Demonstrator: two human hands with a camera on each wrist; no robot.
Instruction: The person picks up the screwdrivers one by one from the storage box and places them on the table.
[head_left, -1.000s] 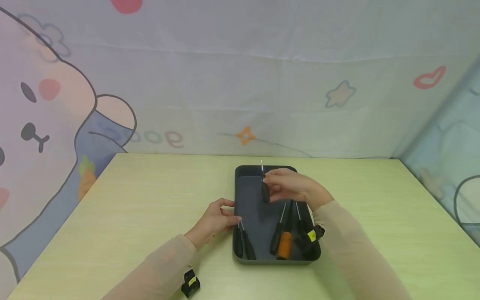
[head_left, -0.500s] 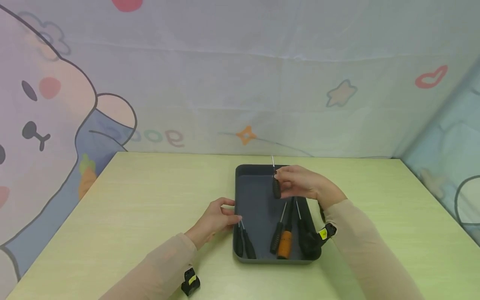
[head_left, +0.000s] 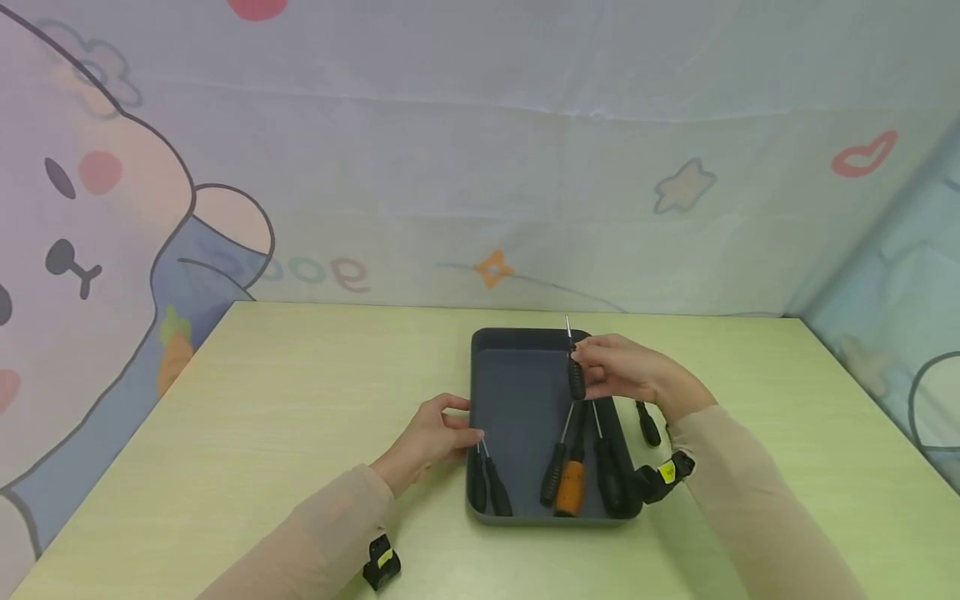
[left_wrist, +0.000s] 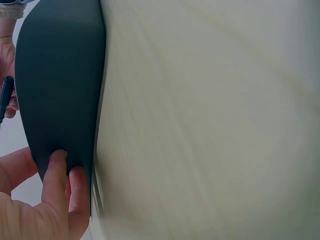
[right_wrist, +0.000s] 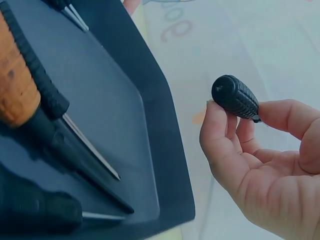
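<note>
A dark grey tray (head_left: pixel 517 375) stands on the table with several screwdrivers in it. My left hand (head_left: pixel 431 437) grips its left wall; in the left wrist view the fingers (left_wrist: pixel 55 185) press the outer side and the thumb reaches over the rim. My right hand (head_left: pixel 618 367) pinches a small black screwdriver (head_left: pixel 576 379) by the handle, shaft up, above the tray's far right part. In the right wrist view that screwdriver's ribbed handle (right_wrist: pixel 235 97) shows end-on between thumb and fingertips. An orange-handled screwdriver (head_left: pixel 570 487) lies in the tray between two black-handled ones.
Two black screwdrivers (head_left: pixel 497 492) lie along the tray's near left side. Another black screwdriver (head_left: pixel 648 425) lies on the table just right of the tray, partly behind the right wrist. A printed cloth (head_left: pixel 420 167) hangs behind the table's far edge.
My right hand has moved right with the black screwdriver, from mid-tray to above the tray's right side. The screwdriver on the table has come into view. The left hand stays put.
</note>
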